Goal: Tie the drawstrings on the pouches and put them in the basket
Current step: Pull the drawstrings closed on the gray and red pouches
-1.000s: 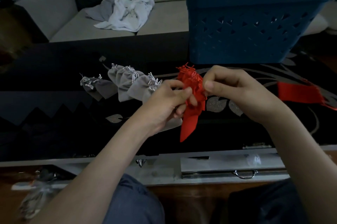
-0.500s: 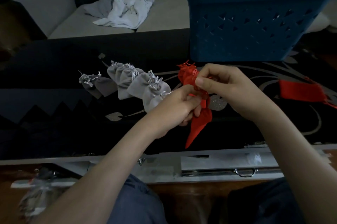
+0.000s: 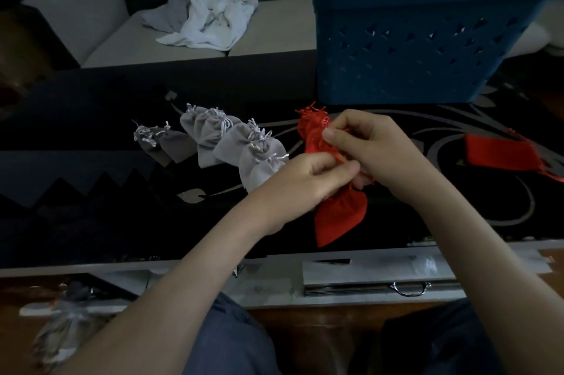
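Note:
A red pouch hangs between my hands above the dark table, its gathered neck pointing up. My left hand pinches its red drawstring at the middle of the pouch. My right hand pinches the string just above, close to the neck. Several grey pouches with tied white strings lie in a row to the left of my hands. Another red pouch lies flat at the right. The blue basket stands upright behind my hands; its inside is hidden.
The dark patterned table ends in a pale front edge with a metal drawer handle. Behind it is a light sofa with crumpled white and grey cloths. A small bundle lies on the floor at lower left.
My left hand slid down and right along the pouch, and both hands now pinch the drawstring closer together. The pouch hangs lower than a second ago.

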The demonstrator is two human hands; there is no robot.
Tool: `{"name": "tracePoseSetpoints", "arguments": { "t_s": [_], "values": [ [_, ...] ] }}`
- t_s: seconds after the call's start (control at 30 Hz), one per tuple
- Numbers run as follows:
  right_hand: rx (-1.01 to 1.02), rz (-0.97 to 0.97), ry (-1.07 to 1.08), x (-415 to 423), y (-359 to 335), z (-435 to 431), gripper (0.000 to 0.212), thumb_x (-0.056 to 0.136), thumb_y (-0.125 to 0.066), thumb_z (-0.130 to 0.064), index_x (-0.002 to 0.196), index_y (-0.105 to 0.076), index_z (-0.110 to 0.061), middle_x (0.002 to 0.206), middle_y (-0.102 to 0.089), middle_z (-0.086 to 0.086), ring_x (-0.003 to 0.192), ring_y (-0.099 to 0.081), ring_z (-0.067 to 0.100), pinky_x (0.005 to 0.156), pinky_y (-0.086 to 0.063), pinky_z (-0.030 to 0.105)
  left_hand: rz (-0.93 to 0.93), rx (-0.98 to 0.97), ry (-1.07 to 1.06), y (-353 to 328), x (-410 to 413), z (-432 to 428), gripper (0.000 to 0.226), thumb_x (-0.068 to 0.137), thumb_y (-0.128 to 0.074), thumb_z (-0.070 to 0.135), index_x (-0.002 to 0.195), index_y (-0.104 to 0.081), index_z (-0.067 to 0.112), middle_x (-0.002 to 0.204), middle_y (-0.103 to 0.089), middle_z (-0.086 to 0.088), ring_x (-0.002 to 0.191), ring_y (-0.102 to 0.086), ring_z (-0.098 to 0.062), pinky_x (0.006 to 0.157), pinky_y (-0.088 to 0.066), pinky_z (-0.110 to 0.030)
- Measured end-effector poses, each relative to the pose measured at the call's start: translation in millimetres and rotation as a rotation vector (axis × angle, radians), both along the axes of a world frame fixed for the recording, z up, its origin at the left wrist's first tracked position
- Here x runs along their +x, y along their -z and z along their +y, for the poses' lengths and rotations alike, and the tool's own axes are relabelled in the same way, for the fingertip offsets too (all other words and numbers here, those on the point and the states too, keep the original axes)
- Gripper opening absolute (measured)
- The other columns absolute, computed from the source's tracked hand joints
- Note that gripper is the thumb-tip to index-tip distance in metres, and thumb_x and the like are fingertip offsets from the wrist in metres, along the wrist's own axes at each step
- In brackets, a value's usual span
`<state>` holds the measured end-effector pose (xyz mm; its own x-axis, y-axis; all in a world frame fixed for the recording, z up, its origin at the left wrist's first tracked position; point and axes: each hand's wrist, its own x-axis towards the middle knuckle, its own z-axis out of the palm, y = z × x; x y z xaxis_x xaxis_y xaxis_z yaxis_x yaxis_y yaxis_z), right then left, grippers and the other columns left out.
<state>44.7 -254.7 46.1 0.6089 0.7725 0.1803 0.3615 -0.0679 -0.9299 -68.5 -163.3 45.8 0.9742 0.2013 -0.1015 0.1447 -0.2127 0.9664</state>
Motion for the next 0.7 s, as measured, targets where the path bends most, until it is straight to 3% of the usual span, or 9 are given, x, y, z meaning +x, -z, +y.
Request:
{"name": "tracePoseSetpoints", "arguments": {
  "t_s": [0.07,0.13,0.23,0.37,0.43,0.57,0.7],
  "values": [
    [0.021,0.084,0.024,0,2,1,0.023,0.096,-0.053,-0.023,0.082,-0.056,-0.005,0.052,-0.052,0.004,0.039,-0.048,0.014,0.04,-0.035,0.021,-0.018,0.007,-0.058,4,3,1,0.032,0.099,-0.045,0.029,0.076,-0.061,0.014,0.044,-0.04,0.014,0.04,-0.031,-0.001,0.041,-0.025,-0.012],
    [0.054,0.193,0.004,-1,2,1,0.034,0.095,-0.047,-0.034,0.097,-0.056,-0.001,0.065,-0.055,0.006,0.051,-0.053,0.011,0.052,-0.042,0.021,-0.03,-0.041,-0.127,6,5,5,0.033,0.1,-0.043,0.031,0.079,-0.059,0.012,0.047,-0.04,0.011,0.04,-0.031,-0.001,0.042,-0.024,-0.015],
    [-0.025,0.222,-0.124,-1,5,-2,0.046,0.078,-0.054,-0.044,0.112,-0.052,-0.013,0.079,-0.061,0.003,0.072,-0.059,0.004,0.071,-0.046,0.02,-0.071,-0.166,-0.264,8,8,13,0.034,0.101,-0.044,0.027,0.071,-0.053,0.012,0.05,-0.042,0.005,0.037,-0.031,-0.002,0.039,-0.024,-0.014],
    [-0.145,0.148,-0.184,-2,11,-1,0.047,0.081,-0.071,-0.015,0.122,-0.048,-0.021,0.085,-0.061,0.003,0.079,-0.058,0.007,0.077,-0.045,0.02,-0.111,-0.243,-0.371,12,10,20,0.033,0.099,-0.047,0.022,0.07,-0.057,0.013,0.049,-0.045,0.006,0.041,-0.033,-0.004,0.041,-0.027,-0.015],
    [-0.158,0.085,-0.159,-1,12,1,0.038,0.083,-0.069,-0.01,0.117,-0.054,-0.018,0.085,-0.06,0.003,0.078,-0.056,0.008,0.076,-0.043,0.023,-0.129,-0.277,-0.355,14,11,23,0.032,0.1,-0.045,0.023,0.075,-0.063,0.013,0.052,-0.048,0.006,0.044,-0.035,-0.004,0.045,-0.028,-0.016],
    [-0.161,0.086,-0.089,6,14,1,0.006,0.085,-0.065,-0.013,0.088,-0.066,-0.018,0.084,-0.064,-0.003,0.083,-0.057,0.008,0.084,-0.043,0.031,-0.175,-0.235,-0.316,13,11,23,0.033,0.1,-0.043,0.016,0.074,-0.064,0.012,0.062,-0.06,0.008,0.047,-0.042,0.0,0.049,-0.032,-0.013],
    [-0.166,0.06,-0.034,7,14,2,0.016,0.086,-0.062,-0.016,0.072,-0.063,-0.022,0.066,-0.059,-0.012,0.063,-0.051,-0.001,0.061,-0.038,0.017,-0.268,-0.132,-0.301,13,9,23,0.021,0.095,-0.048,-0.001,0.084,-0.065,0.003,0.078,-0.062,-0.001,0.06,-0.058,0.004,0.057,-0.041,-0.006]
  ]
}}
